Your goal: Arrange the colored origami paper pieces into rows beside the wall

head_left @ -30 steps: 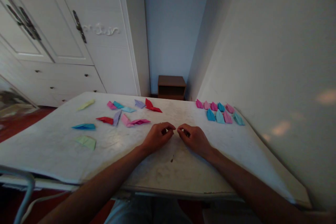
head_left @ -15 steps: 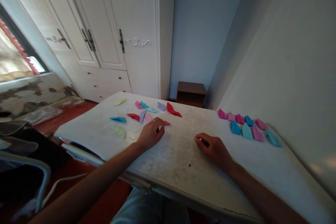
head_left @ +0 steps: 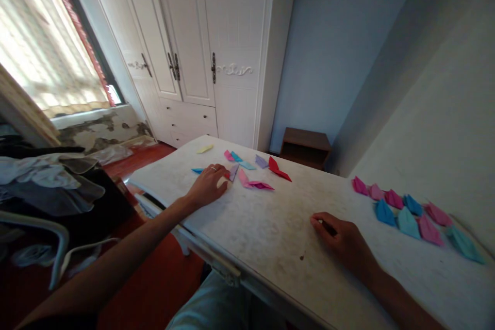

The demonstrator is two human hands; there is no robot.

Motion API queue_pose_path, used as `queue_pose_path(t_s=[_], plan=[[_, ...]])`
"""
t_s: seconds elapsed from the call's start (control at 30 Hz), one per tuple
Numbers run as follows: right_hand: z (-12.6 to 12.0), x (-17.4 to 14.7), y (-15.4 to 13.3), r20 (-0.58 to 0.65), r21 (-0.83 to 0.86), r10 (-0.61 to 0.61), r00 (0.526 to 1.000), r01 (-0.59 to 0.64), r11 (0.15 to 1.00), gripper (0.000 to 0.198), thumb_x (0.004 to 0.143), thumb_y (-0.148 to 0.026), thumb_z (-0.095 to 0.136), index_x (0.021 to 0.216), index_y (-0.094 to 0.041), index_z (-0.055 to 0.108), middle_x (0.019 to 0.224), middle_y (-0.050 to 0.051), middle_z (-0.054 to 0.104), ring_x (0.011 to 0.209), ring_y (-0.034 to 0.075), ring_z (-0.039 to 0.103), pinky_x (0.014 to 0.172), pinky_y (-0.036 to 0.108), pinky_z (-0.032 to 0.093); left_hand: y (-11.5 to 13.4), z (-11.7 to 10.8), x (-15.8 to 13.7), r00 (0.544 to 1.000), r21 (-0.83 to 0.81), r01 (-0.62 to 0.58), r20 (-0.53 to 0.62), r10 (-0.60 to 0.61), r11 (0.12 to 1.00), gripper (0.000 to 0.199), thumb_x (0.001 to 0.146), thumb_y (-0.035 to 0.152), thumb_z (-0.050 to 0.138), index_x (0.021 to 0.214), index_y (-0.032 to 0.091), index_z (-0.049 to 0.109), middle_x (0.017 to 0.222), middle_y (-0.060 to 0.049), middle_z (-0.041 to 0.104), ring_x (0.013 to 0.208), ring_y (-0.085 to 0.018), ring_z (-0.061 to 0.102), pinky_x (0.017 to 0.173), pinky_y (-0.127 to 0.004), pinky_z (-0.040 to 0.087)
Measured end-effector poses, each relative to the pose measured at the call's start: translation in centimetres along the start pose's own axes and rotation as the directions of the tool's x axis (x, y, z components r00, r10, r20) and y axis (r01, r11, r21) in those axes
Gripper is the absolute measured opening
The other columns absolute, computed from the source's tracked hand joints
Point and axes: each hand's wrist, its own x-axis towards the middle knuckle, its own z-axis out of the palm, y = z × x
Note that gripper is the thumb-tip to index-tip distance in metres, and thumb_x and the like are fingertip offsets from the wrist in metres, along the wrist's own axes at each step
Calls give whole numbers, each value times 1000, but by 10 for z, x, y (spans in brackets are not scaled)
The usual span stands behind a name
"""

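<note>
My left hand (head_left: 209,185) reaches over the left group of folded paper pieces, fingers extended and slightly bent, with no held piece visible. It partly covers a blue folded paper (head_left: 197,170) and a red one (head_left: 227,176); the light green piece is out of sight. Close to its fingers lie a purple piece (head_left: 234,171) and a pink pair (head_left: 261,185). My right hand (head_left: 342,240) rests on the white table (head_left: 266,232), fingers curled in and thumb against the index finger, nothing seen inside. Right of it stand several pink, blue and teal folded papers (head_left: 408,223) in rows.
Farther back lie a yellow piece (head_left: 204,149), light blue (head_left: 246,165), purple (head_left: 261,161) and red (head_left: 279,169) folded papers. A white wardrobe (head_left: 240,103) and a brown cabinet (head_left: 305,139) stand behind the table. A metal frame (head_left: 58,232) is at left.
My left hand has moved left, off the pink folded papers and over the light green piece. My right hand keeps its curled pose on the table. The view has turned left.
</note>
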Motion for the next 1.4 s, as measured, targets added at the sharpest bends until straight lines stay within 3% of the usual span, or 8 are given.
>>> queue_pose_path(t_s=[0.17,0.33,0.53,1.03,1.13,1.2,1.3,1.4], plan=[[0,0,1,3,9,-16,1000,16,1000,39,86,-52,41,87,-23,68,70,5,71,59,20,66,57,29,49,-30,-20,1,999,111,16,47,-21,994,37,85,28,51,118,14,60,123,-14,61,120,-29,48,103,-46,37],[0,0,4,11,12,-35,999,35,999,38,85,-53,44,85,-25,69,72,4,72,59,21,67,56,29,50,-66,-31,-10,975,179,130,157,-158,975,51,85,33,52,132,14,50,135,-17,53,132,-32,40,104,-52,35],[2,0,5,27,29,-37,999,36,999,35,82,-54,47,84,-28,70,77,5,74,64,23,70,58,31,53,-92,-30,-25,944,170,240,190,-271,956,44,86,20,43,129,13,54,130,-14,59,124,-28,51,103,-46,39],[-2,-2,4,-21,-5,-181,983,181,984,34,87,-48,48,85,-22,71,71,1,73,55,16,68,50,20,51,-97,-23,-16,968,94,252,-34,-250,963,31,90,23,41,99,17,70,99,-9,71,94,-22,64,87,-33,46],[-1,-3,7,-23,-11,-178,984,178,984,33,87,-47,49,85,-22,71,72,0,74,56,16,68,51,20,51,-83,-29,-14,962,-42,257,-87,-260,966,29,91,28,42,96,16,69,94,-8,70,80,-18,66,77,-28,49],[0,-3,9,-20,-13,-180,983,180,984,32,87,-46,50,86,-23,71,76,1,75,59,16,69,52,20,52,-70,-34,-12,947,-238,270,-111,-302,933,26,89,31,47,93,15,67,88,-6,69,67,-15,66,66,-25,49],[0,-3,11,-24,-13,-177,984,177,984,31,87,-45,50,87,-23,72,78,1,75,61,16,70,54,20,53,-50,-38,-6,909,-544,298,-89,-407,784,24,85,35,55,90,13,65,74,-4,66,54,-13,63,53,-22,46],[0,-3,10,-27,-8,-174,984,174,985,31,87,-46,50,86,-23,72,78,1,75,61,17,70,56,21,53,-33,-38,-4,863,-762,335,12,-505,554,23,80,35,66,84,13,65,60,0,61,48,-10,58,47,-19,43]])
